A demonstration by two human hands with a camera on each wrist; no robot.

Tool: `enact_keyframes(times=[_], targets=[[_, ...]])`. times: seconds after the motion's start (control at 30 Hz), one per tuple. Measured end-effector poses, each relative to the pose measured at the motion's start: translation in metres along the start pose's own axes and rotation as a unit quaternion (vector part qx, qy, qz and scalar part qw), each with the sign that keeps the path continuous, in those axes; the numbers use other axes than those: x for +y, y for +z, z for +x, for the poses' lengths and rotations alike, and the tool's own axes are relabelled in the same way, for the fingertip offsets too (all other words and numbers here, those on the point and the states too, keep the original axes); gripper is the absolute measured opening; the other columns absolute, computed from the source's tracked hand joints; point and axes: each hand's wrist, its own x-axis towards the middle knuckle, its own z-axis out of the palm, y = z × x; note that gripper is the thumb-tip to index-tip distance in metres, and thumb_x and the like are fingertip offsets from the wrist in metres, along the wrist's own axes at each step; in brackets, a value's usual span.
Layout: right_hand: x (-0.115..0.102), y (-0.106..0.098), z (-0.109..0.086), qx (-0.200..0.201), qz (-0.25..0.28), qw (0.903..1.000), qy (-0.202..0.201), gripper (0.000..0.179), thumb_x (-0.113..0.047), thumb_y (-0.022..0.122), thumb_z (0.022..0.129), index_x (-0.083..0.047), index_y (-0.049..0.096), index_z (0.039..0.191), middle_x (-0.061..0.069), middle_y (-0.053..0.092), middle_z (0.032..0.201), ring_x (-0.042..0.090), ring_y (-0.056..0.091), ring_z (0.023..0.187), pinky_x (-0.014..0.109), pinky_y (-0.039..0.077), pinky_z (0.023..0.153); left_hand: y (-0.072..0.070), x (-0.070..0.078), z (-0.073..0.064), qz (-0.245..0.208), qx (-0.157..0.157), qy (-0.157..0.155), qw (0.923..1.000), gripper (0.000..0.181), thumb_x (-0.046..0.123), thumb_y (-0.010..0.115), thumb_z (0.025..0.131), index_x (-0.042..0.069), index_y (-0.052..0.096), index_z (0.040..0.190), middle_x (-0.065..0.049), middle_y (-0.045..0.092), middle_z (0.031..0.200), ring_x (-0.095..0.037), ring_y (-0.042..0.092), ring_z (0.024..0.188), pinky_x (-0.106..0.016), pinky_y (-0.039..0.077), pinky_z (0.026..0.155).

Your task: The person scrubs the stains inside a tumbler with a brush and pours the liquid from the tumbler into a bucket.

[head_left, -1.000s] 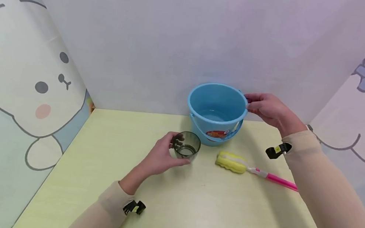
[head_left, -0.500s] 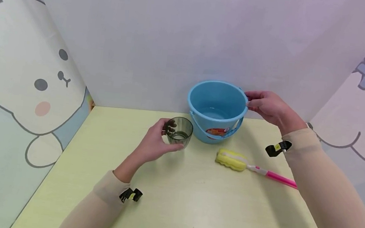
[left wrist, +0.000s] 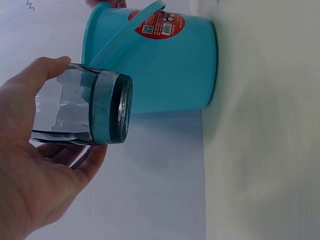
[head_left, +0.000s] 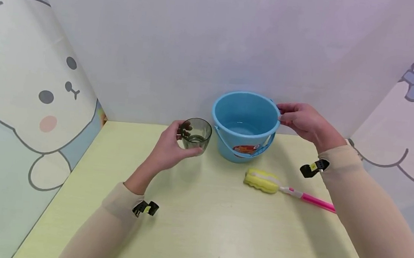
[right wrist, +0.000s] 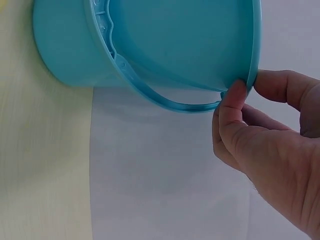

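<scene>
A smoky, see-through drinking glass [head_left: 197, 138] is held by my left hand [head_left: 168, 148], thumb on the near side and fingers round the far side. In the left wrist view the glass [left wrist: 80, 107] hangs above the table, its thick base clear of the surface. Just to its right stands a blue plastic bucket [head_left: 237, 145] with a red label and its handle hanging down the front. My right hand [head_left: 302, 120] pinches the bucket's right rim. The right wrist view shows thumb and fingers [right wrist: 235, 105] on either side of that rim, beside the handle's joint.
A yellow sponge brush [head_left: 262, 181] with a pink-and-white handle [head_left: 313, 200] lies on the pale yellow table [head_left: 196, 229] in front of the bucket. A white wall [head_left: 161, 57] rises behind, and cartoon-printed panels [head_left: 24, 105] flank both sides.
My left hand has carried the glass left and away from me, raising it to the bucket's left side. The right hand stays at the bucket's rim, and the bucket and brush keep their places.
</scene>
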Motion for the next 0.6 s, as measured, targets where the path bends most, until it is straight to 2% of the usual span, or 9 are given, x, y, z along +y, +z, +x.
enact_keyframes(times=[0.1,0.23,0.47,0.6], targets=[[0.000,0.001,-0.001,0.000,0.002,1.0000,-0.001,0.056,-0.001,0.053,0.110,0.002,0.035,0.162,0.022,0.043,0.158,0.039,0.048,0.136,0.023,0.056,0.097,-0.004,0.001,0.005,0.007,0.007,0.004,0.9999,0.089,0.031,0.093,0.083,0.000,0.044,0.151,-0.013,0.057,0.139,-0.030,0.055,0.128,-0.054,0.050,0.107],[0.000,0.002,-0.001,0.001,0.004,1.0000,-0.003,0.055,-0.001,0.053,0.110,0.003,0.035,0.162,0.023,0.042,0.159,0.040,0.047,0.137,0.024,0.056,0.097,-0.008,0.004,0.012,0.018,0.016,0.008,0.9997,0.087,0.031,0.092,0.084,0.001,0.045,0.151,-0.013,0.057,0.140,-0.030,0.055,0.128,-0.053,0.050,0.107],[0.000,0.003,-0.001,-0.001,0.000,1.0000,-0.005,0.057,-0.002,0.053,0.109,0.004,0.033,0.163,0.024,0.040,0.160,0.039,0.047,0.137,0.030,0.053,0.105,-0.016,0.008,0.029,0.027,0.031,0.019,0.9990,0.085,0.028,0.090,0.084,0.000,0.044,0.149,-0.019,0.055,0.140,-0.032,0.054,0.125,-0.052,0.052,0.104],[0.000,0.004,0.000,0.000,0.001,1.0000,-0.004,0.058,-0.002,0.053,0.109,0.003,0.033,0.163,0.024,0.041,0.160,0.040,0.046,0.137,0.026,0.054,0.101,-0.019,0.010,0.039,0.040,0.039,0.022,0.9982,0.086,0.028,0.091,0.084,-0.001,0.043,0.150,-0.019,0.053,0.141,-0.032,0.052,0.127,-0.051,0.052,0.104]])
